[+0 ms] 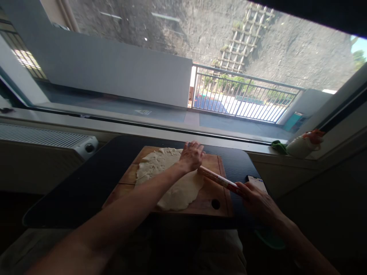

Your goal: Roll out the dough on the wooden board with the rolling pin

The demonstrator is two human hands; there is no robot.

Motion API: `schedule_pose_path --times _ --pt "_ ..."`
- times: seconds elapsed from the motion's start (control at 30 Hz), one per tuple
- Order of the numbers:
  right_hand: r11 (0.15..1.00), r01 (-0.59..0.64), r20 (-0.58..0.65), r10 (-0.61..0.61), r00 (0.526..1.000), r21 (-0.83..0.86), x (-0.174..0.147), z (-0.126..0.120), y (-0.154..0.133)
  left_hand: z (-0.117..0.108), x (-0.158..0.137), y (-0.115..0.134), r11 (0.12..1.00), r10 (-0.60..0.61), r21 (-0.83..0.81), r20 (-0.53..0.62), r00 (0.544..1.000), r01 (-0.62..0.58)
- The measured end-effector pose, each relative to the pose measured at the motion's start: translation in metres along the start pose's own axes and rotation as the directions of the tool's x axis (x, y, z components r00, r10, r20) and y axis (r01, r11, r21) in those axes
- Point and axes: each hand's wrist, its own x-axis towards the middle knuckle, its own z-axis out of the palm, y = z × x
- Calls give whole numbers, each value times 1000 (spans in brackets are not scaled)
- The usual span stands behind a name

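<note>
A wide, thin sheet of pale dough (177,194) lies on a wooden cutting board (206,206). Its left part is rough and wrinkled, its lower right part smoother. My left hand (191,156) is at the dough's far right edge, fingers bent and closed on it; the fingertips are partly hidden. From the right, my right hand (252,196) grips a slim reddish rolling pin (218,178) with some printing on it. The pin slants over the board, its free end close beneath my left wrist. My left forearm crosses above the dough and hides some of it.
The board rests on a dark table (86,183) with rounded corners. A phone (257,184) lies at the table's right edge, beside my right hand. Beyond are a window sill (160,131), a radiator (51,141) at left and a pale jug (301,147) at right.
</note>
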Motion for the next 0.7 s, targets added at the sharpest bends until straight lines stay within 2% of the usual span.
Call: schedule_pose_path --times 0.1,0.2,0.3,0.4,0.5,0.6,0.7 --pt "999 -10 65 14 998 -51 3 4 0 29 13 27 995 89 -69 226 970 -75" --pt "996 -43 102 51 994 -79 9 10 1 49 19 41 992 89 -115 391 916 -48" --pt "991 -97 109 107 988 -90 17 12 2 58 30 43 993 51 -116 410 911 -4" --pt "985 -126 113 140 984 -117 20 12 2 58 36 42 995 38 -99 412 911 4" --pt "984 -99 146 120 982 -146 11 12 1 52 22 39 992 102 -113 408 907 -61" --pt "990 -111 220 129 967 -92 0 14 3 47 5 37 984 164 -131 397 903 -121" --pt "983 -163 220 178 959 -88 4 14 6 49 12 38 990 117 -122 434 893 -70"
